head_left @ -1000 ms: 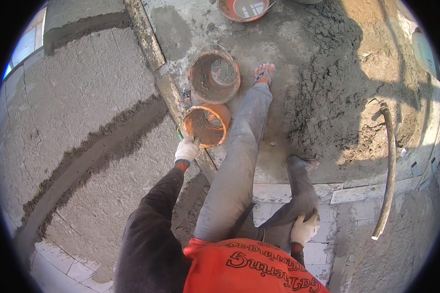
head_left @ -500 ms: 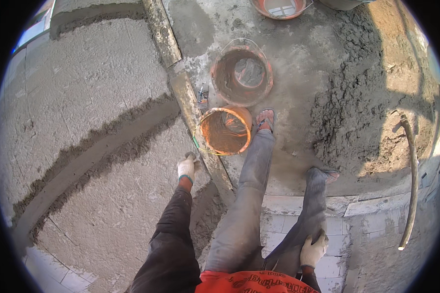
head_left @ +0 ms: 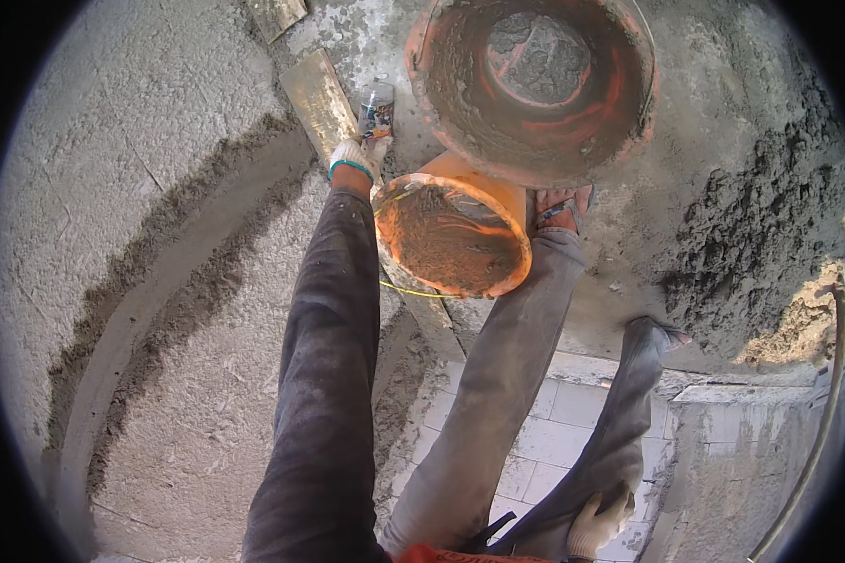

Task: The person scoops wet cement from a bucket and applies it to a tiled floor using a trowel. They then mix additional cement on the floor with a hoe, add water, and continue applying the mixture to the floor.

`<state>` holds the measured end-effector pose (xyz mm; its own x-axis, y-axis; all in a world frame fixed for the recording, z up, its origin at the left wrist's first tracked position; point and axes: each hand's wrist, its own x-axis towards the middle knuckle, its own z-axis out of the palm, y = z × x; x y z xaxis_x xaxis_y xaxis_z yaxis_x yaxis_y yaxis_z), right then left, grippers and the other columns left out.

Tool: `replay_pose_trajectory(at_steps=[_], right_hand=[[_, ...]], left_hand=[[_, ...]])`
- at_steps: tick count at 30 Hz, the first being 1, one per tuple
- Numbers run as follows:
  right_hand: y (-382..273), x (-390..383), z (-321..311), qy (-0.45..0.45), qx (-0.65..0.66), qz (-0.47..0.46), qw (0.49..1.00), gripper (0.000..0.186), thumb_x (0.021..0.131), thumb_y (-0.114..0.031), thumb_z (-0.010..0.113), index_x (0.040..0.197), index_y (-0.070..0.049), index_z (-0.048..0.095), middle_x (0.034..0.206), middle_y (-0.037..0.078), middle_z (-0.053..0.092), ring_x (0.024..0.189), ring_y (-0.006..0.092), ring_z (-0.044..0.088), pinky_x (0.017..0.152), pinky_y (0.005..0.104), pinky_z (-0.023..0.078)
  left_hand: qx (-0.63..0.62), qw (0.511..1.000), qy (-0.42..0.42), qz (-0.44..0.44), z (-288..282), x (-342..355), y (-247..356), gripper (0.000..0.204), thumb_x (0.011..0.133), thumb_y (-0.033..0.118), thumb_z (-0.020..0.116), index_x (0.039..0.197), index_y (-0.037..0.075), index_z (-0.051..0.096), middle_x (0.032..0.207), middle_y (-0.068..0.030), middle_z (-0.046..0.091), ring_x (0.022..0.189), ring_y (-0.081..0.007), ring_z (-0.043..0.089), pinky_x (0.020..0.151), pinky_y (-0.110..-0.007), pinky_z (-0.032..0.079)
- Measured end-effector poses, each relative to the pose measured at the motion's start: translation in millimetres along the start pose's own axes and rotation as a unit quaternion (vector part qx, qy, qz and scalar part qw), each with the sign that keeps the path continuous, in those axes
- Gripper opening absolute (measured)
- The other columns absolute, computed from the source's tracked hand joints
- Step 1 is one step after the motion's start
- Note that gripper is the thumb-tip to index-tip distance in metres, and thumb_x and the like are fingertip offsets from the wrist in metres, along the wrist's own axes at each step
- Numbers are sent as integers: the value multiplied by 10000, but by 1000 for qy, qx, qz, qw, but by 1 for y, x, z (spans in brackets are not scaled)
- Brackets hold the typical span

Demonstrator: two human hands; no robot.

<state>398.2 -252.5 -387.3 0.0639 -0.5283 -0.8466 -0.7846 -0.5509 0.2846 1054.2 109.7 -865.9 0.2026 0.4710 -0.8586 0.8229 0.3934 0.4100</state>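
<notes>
The gloved left hand (head_left: 359,158) has moved up past the bucket's mouth since half a second ago, and now its fingers meet the lower end of a clear printed plastic container (head_left: 376,105); whether they are closed on it, I cannot tell. The work seems to have shifted to this container, lying beside a mortar-stained plank (head_left: 321,98). The gloved right hand (head_left: 599,525) stays against the right trouser leg (head_left: 603,450), loosely curled, apparently holding nothing. Just right of the left wrist, an orange bucket (head_left: 519,202) tilts, its inside smeared with mortar. Beyond, a larger bucket (head_left: 424,70) has grey mortar at its bottom.
</notes>
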Motion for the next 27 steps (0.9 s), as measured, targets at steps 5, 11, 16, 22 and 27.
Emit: replay_pose_trajectory(at_steps=[5,11,16,22,27], right_hand=[[-48,18,-51,-104,85,121,984,684,972,-268,695,1589,-41,507,1558,259,515,1460,457,468,1230,549,376],[-32,25,-48,-136,71,106,982,737,962,-289,725,1589,12,485,1598,265,478,1491,466,421,1257,564,331],[-5,9,-34,-98,116,94,984,712,948,-287,740,1567,-12,521,1554,269,533,1464,472,452,1242,557,351],[34,15,-47,-47,210,42,976,724,928,-316,748,1532,23,538,1524,295,558,1436,498,468,1228,580,349],[94,5,-58,1,296,82,952,646,935,-246,750,1509,-8,573,1456,269,613,1386,461,526,1196,539,400]], left_hand=[[-21,997,3,70,15,48,-27,310,1185,192,474,1379,-37,553,1280,-222,673,1091,-418,749,891,-527,713],[35,987,-6,154,20,-46,3,283,1153,192,568,1369,9,567,1234,-204,674,969,-373,745,752,-521,693],[194,900,-66,384,25,-197,2,211,1140,175,590,1292,29,591,1186,-118,710,909,-268,771,745,-420,669],[420,681,-81,595,54,-409,13,276,1158,213,592,1308,-14,638,1060,-116,731,968,-162,707,877,-337,589],[501,476,-151,707,129,-520,-34,215,1089,125,665,1254,-1,721,1092,-188,771,975,-286,759,896,-397,582]])
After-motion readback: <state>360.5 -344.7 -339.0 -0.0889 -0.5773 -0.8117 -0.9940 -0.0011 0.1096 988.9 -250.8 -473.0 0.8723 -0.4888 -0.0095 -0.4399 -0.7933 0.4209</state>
